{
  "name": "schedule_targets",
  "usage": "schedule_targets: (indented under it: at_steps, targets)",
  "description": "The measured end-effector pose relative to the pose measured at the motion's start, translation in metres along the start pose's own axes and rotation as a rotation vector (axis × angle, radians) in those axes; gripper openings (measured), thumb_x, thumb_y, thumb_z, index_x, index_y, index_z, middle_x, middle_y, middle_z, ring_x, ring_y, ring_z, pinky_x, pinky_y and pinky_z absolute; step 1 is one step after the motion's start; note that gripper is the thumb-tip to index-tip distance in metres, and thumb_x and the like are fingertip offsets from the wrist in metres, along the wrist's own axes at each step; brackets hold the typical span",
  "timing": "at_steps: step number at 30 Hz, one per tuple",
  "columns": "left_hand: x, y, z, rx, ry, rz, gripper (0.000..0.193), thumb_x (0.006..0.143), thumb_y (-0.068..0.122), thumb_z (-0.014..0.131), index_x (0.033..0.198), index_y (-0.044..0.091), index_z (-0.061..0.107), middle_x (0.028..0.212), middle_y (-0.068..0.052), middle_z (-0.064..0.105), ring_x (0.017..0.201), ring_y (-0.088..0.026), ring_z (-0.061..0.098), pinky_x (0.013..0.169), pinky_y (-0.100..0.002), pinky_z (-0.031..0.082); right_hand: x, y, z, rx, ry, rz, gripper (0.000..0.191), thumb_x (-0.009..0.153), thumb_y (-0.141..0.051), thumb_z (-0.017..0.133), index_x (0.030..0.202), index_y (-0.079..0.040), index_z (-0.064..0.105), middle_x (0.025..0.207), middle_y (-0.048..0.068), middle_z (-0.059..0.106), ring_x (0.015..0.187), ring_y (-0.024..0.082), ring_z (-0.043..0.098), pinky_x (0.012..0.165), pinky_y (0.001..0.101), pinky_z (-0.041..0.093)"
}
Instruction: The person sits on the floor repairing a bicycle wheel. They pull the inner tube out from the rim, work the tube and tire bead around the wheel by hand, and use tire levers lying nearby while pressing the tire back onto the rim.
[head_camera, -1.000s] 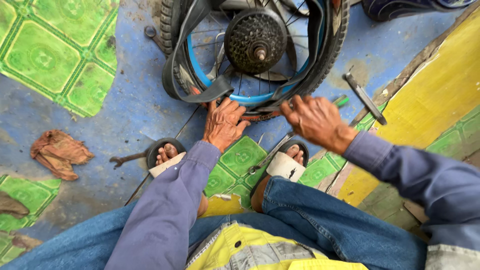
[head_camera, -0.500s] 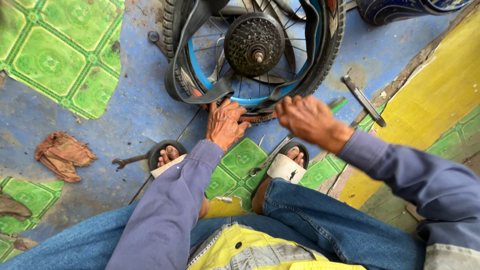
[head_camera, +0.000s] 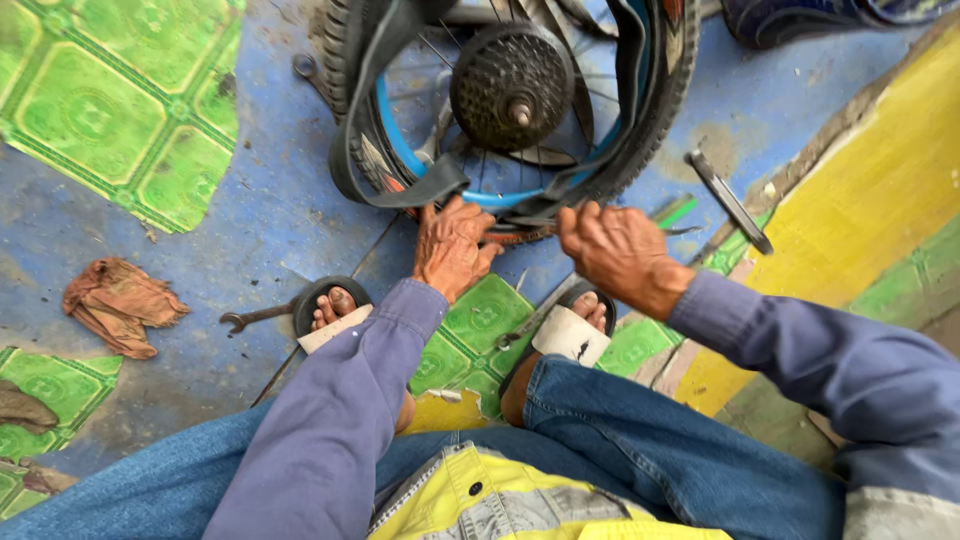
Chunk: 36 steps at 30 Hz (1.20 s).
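A bicycle wheel (head_camera: 655, 110) with a blue rim (head_camera: 400, 140), black tyre and a dark sprocket cluster (head_camera: 512, 85) lies on the floor ahead of me. A black inner tube (head_camera: 395, 180) hangs loose from the tyre. My left hand (head_camera: 452, 245) rests on the wheel's near edge, fingers curled at the tube and rim. My right hand (head_camera: 618, 250) grips the near edge of the tyre just to the right. What my fingertips pinch is hidden.
A spanner (head_camera: 255, 317) lies by my left sandalled foot (head_camera: 330, 310). A brown rag (head_camera: 120, 305) sits at the left. A flat metal tool (head_camera: 730, 200) lies to the right of the wheel, and a green-handled tool (head_camera: 675, 212) sits near my right hand. Floor is worn blue with green patterned patches.
My view has shifted slightly. Both hands stay at the wheel's near edge; the right hand has closed in a little towards the tyre.
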<state>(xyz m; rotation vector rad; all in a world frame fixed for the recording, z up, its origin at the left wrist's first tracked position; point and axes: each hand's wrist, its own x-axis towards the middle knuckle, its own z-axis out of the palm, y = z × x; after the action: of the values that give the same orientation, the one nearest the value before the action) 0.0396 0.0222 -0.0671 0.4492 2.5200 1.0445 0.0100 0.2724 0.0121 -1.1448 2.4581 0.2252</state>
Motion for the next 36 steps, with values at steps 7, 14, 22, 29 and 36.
schedule_targets:
  at_steps: [7, 14, 22, 29, 36]
  targets:
    - [-0.002, 0.003, -0.001, 0.019, -0.019, -0.017, 0.033, 0.072, 0.029, 0.083, 0.096, 0.007, 0.076, 0.097, -0.008, 0.069, 0.106, -0.031, 0.061, 0.110, -0.057, 0.031, 0.000, -0.013, 0.007, -0.072, -0.266, -0.004, 0.037, 0.099, -0.018, 0.052, 0.129, 0.003, 0.056, 0.081, 0.008, 0.064, 0.074, 0.021, 0.068, 0.056, 0.0341, 0.050]
    - [-0.002, 0.000, 0.001, 0.016, 0.004, 0.014, 0.034, 0.073, 0.030, 0.083, 0.098, 0.008, 0.076, 0.094, -0.008, 0.068, 0.105, -0.031, 0.061, 0.109, -0.059, 0.031, 0.014, 0.037, -0.016, 0.065, -0.227, -0.041, 0.024, 0.105, -0.027, 0.044, 0.099, -0.011, 0.060, 0.067, 0.009, 0.062, 0.047, 0.023, 0.063, 0.035, 0.0379, 0.046]
    - [-0.003, -0.001, 0.005, 0.060, 0.022, 0.066, 0.026, 0.075, 0.026, 0.082, 0.093, 0.008, 0.074, 0.091, -0.008, 0.066, 0.107, -0.031, 0.060, 0.110, -0.061, 0.030, 0.034, 0.057, -0.064, 0.035, -0.309, 0.002, 0.037, 0.108, -0.030, 0.045, 0.076, -0.015, 0.058, 0.050, 0.004, 0.053, 0.043, 0.020, 0.058, 0.035, 0.0348, 0.047]
    - [-0.007, 0.000, 0.006, 0.053, 0.045, 0.066, 0.031, 0.073, 0.025, 0.082, 0.097, 0.008, 0.073, 0.090, -0.006, 0.066, 0.105, -0.028, 0.061, 0.113, -0.063, 0.028, 0.071, 0.031, -0.069, -0.006, -0.435, -0.136, 0.031, 0.103, -0.030, 0.051, 0.082, -0.016, 0.069, 0.069, 0.003, 0.062, 0.063, 0.018, 0.067, 0.050, 0.0335, 0.054]
    - [-0.009, -0.002, 0.009, 0.061, -0.011, 0.036, 0.028, 0.074, 0.027, 0.084, 0.094, 0.011, 0.071, 0.089, -0.004, 0.065, 0.104, -0.026, 0.061, 0.115, -0.063, 0.027, 0.098, 0.001, -0.067, -0.073, -0.332, -0.242, 0.016, 0.092, -0.024, 0.062, 0.088, -0.022, 0.077, 0.081, 0.001, 0.072, 0.081, 0.021, 0.073, 0.064, 0.0360, 0.055]
